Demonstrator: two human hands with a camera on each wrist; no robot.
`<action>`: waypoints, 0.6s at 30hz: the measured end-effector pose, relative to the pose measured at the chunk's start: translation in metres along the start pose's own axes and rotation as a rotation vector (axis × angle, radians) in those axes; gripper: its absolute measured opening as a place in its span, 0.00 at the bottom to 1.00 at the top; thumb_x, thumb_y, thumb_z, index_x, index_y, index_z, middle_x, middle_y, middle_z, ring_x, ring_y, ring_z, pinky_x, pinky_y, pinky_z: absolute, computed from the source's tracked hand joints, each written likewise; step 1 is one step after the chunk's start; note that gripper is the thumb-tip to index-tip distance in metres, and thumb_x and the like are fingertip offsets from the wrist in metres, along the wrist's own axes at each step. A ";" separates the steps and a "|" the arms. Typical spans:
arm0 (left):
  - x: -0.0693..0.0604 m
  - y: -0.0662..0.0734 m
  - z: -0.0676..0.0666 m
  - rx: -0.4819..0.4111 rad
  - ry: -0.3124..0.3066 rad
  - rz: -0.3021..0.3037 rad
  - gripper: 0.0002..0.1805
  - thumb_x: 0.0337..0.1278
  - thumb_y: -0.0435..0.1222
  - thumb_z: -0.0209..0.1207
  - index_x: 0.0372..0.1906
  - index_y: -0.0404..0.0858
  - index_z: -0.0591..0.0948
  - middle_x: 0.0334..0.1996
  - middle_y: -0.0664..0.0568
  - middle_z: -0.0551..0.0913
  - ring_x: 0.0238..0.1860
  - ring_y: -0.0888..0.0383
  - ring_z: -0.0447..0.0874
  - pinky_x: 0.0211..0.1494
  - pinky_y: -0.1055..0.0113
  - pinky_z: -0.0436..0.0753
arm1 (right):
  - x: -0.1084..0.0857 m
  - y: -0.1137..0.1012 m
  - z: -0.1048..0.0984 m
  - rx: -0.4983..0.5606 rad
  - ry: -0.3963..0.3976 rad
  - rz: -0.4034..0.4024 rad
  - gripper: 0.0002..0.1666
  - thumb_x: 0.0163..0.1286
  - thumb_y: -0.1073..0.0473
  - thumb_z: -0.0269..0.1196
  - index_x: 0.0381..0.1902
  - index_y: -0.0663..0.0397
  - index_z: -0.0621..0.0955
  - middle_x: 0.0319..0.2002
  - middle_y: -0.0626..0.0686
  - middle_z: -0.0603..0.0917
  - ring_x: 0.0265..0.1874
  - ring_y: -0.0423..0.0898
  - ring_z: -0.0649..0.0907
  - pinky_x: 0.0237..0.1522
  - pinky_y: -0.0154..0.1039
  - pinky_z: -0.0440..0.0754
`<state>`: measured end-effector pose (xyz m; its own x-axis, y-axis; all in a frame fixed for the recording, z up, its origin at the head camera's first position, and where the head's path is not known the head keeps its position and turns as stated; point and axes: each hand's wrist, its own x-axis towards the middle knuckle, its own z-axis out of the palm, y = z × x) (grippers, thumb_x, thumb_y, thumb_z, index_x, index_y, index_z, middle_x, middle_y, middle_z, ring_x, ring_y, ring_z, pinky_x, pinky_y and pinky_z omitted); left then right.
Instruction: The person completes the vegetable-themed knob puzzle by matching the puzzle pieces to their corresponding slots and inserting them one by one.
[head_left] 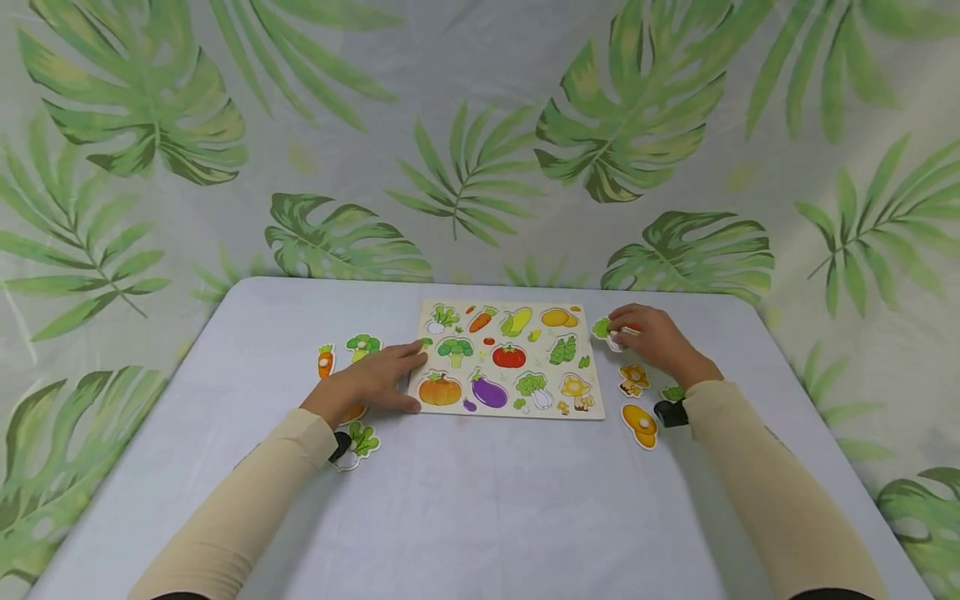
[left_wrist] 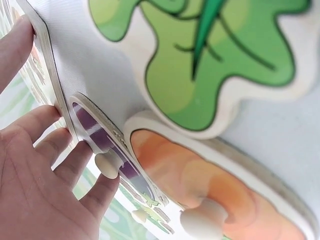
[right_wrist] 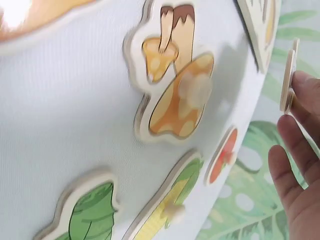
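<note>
A wooden board (head_left: 468, 408) with printed vegetables lies at the middle of the table. My left hand (head_left: 375, 379) touches its left edge with spread fingers; in the left wrist view, the same hand (left_wrist: 45, 175) has an eggplant piece (left_wrist: 100, 135) close to its fingertips. Past the board's right edge, my right hand (head_left: 656, 337) pinches a green-and-white leafy piece (head_left: 602, 328). Seen from the right wrist, that piece (right_wrist: 287, 82) is edge-on, raised between the thumb and fingers of the hand (right_wrist: 302, 180). A red piece (head_left: 633, 328) shows partly behind the right hand.
Left of the board lie a carrot piece (head_left: 326, 361), a broccoli piece (head_left: 363, 344), a partly covered orange piece (head_left: 354, 413) and a radish piece (head_left: 362, 442). To its right are a mushroom piece (head_left: 634, 379), a potato piece (head_left: 639, 425) and, in the right wrist view, a corn piece (right_wrist: 162, 207).
</note>
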<state>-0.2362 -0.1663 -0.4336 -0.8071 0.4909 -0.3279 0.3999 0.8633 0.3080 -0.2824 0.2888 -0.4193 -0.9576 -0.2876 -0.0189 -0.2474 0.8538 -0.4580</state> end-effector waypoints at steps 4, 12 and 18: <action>0.000 -0.001 0.000 0.001 -0.002 0.004 0.49 0.56 0.54 0.66 0.78 0.43 0.58 0.81 0.49 0.48 0.81 0.43 0.49 0.80 0.46 0.58 | 0.001 -0.007 0.003 -0.018 -0.016 -0.024 0.14 0.71 0.63 0.62 0.51 0.62 0.85 0.63 0.63 0.78 0.65 0.63 0.74 0.67 0.62 0.71; -0.001 0.000 -0.001 -0.001 -0.001 0.007 0.49 0.56 0.54 0.67 0.78 0.44 0.58 0.81 0.49 0.48 0.81 0.44 0.49 0.80 0.46 0.58 | 0.003 -0.022 0.010 -0.016 -0.033 -0.051 0.15 0.70 0.63 0.63 0.53 0.61 0.84 0.64 0.62 0.77 0.66 0.62 0.74 0.65 0.61 0.73; -0.001 0.001 -0.002 0.008 0.001 0.015 0.49 0.56 0.54 0.67 0.78 0.43 0.59 0.81 0.48 0.49 0.80 0.43 0.50 0.80 0.46 0.58 | 0.004 -0.032 0.016 -0.021 -0.031 -0.121 0.15 0.69 0.63 0.64 0.52 0.60 0.85 0.61 0.61 0.80 0.65 0.62 0.75 0.66 0.61 0.73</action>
<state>-0.2355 -0.1666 -0.4316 -0.8013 0.5039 -0.3224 0.4155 0.8566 0.3061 -0.2762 0.2533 -0.4192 -0.9154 -0.4024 0.0081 -0.3647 0.8208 -0.4395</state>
